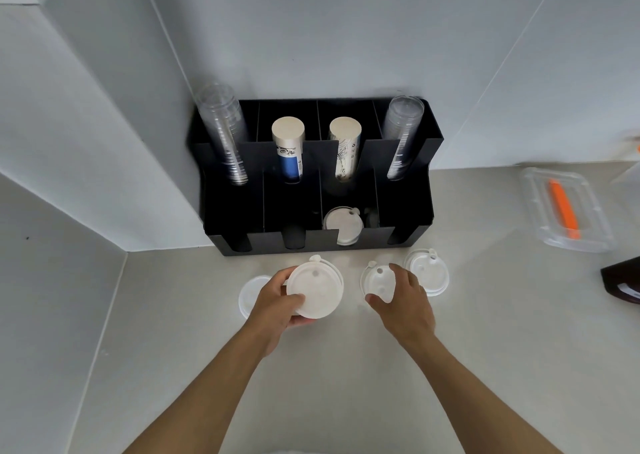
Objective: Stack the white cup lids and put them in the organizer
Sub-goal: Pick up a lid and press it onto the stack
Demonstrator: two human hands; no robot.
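My pale grey countertop (346, 367) carries a black organizer (311, 242) against the wall, white cup lids (427, 273) just before it, a clear plastic container (568, 211) and a dark object (623, 283) at right.

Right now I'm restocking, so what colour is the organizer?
Black, clearest in the head view.

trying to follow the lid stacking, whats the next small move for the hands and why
Probably the right hand lifts the lid that it grips on the counter and sets it on the stack held in the left hand. Two more lie loose beside the hands; the organizer holds lids in only one front slot.
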